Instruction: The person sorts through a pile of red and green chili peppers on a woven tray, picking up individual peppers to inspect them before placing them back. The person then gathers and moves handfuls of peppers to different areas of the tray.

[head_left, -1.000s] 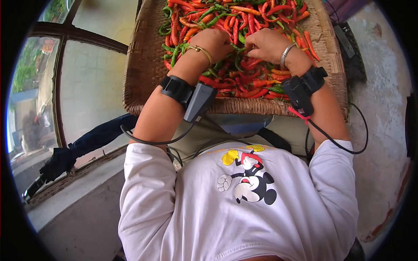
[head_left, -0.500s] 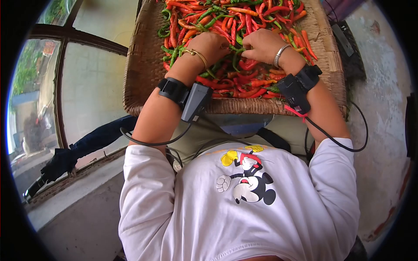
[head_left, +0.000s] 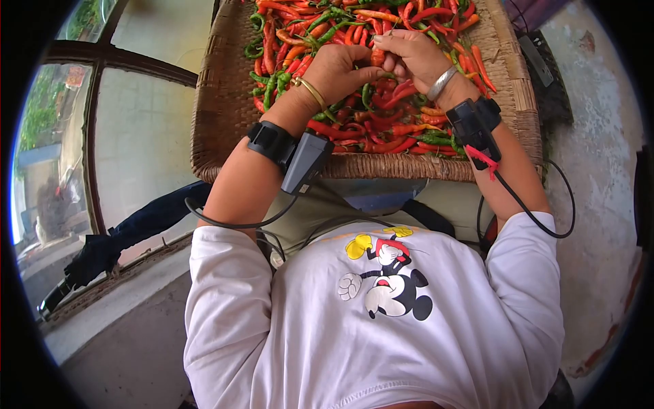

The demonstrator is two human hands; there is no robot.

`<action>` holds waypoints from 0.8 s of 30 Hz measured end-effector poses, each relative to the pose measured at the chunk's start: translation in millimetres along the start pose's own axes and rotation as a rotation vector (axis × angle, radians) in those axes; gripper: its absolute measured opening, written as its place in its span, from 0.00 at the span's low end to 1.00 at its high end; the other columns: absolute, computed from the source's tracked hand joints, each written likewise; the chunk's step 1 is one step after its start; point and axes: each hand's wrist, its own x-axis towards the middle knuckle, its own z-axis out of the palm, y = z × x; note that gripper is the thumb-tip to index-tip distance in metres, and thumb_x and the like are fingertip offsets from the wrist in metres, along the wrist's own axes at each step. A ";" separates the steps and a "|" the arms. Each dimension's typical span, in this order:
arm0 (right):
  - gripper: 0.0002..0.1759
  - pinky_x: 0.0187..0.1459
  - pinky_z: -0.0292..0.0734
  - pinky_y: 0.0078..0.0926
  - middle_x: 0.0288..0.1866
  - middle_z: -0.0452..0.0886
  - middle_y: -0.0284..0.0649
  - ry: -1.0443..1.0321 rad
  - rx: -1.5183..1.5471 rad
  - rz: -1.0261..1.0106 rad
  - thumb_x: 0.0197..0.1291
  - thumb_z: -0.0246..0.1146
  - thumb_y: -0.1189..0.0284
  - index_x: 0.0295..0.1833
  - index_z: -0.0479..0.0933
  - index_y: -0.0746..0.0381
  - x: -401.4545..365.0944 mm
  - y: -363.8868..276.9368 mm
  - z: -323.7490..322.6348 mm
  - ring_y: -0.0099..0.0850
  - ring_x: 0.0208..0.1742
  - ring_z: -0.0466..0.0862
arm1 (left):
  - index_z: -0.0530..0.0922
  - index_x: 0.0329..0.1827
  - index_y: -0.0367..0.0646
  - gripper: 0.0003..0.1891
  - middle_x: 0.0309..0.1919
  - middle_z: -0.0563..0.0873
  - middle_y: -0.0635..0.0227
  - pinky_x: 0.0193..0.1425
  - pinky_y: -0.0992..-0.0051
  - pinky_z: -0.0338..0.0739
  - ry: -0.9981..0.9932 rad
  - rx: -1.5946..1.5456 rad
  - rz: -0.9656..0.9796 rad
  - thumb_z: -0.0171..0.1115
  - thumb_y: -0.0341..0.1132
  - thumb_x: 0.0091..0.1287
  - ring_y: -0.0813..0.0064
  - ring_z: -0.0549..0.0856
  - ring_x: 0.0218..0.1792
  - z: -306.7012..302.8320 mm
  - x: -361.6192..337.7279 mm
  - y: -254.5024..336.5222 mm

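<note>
A wide woven basket (head_left: 218,146) holds many red, orange and green chili peppers (head_left: 402,129). Over it my two hands meet around one red chili pepper (head_left: 377,56). My left hand (head_left: 335,73) has its thumb and fingers closed at the pepper's left and lower side. Thumb and index finger of my right hand (head_left: 422,60) pinch near its upper end, with the other fingers curled below. Part of that pepper is hidden by my fingers.
A dark folded umbrella (head_left: 136,228) leans at the window (head_left: 95,136) on the left. Black devices (head_left: 310,160) with cables are strapped to both forearms. The basket's front rim (head_left: 381,165) is just above my lap. A rough wall (head_left: 599,102) stands at right.
My right hand has turned and lifted, its fingers now showing around a red chili pepper. My left hand has shifted slightly right to meet it. The basket stays in place.
</note>
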 end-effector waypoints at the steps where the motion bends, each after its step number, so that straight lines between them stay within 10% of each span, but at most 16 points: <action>1: 0.13 0.15 0.62 0.15 0.16 0.72 0.30 -0.006 0.077 0.018 0.58 0.56 0.61 0.28 0.73 0.59 -0.2 -0.6 -1.8 0.17 0.12 0.67 | 0.78 0.30 0.38 0.13 0.19 0.79 0.66 0.28 0.77 0.73 0.000 -0.001 0.000 0.65 0.40 0.53 0.78 0.78 0.22 0.5 0.3 0.9; 10: 0.15 0.21 0.64 0.16 0.21 0.72 0.28 0.098 0.324 0.046 0.63 0.51 0.62 0.47 0.72 0.62 8.0 3.6 -14.9 0.16 0.20 0.67 | 0.78 0.30 0.41 0.08 0.17 0.75 0.79 0.22 0.88 0.65 -0.266 -0.471 -0.438 0.59 0.36 0.60 0.91 0.72 0.19 -24.8 4.2 13.1; 14: 0.16 0.22 0.66 0.15 0.24 0.74 0.28 0.205 0.263 -0.095 0.62 0.52 0.64 0.49 0.72 0.63 8.7 6.9 -20.4 0.16 0.22 0.69 | 0.78 0.39 0.40 0.11 0.23 0.79 0.76 0.26 0.89 0.69 -0.067 -0.307 -0.427 0.58 0.38 0.61 0.89 0.75 0.23 -30.2 14.0 3.7; 18: 0.16 0.22 0.66 0.15 0.25 0.74 0.29 0.169 0.241 -0.114 0.62 0.53 0.65 0.50 0.71 0.63 9.3 10.4 -24.2 0.16 0.23 0.70 | 0.67 0.59 0.39 0.23 0.37 0.82 0.69 0.34 0.83 0.74 0.316 -0.785 -0.140 0.58 0.37 0.61 0.82 0.80 0.31 -37.5 15.4 -2.1; 24: 0.15 0.21 0.65 0.11 0.24 0.74 0.27 0.097 0.112 -0.065 0.62 0.53 0.64 0.48 0.72 0.63 9.8 9.7 -16.7 0.14 0.22 0.70 | 0.80 0.40 0.45 0.13 0.29 0.83 0.63 0.40 0.70 0.75 -0.190 0.567 -0.034 0.60 0.38 0.54 0.67 0.82 0.33 -32.1 2.8 -15.2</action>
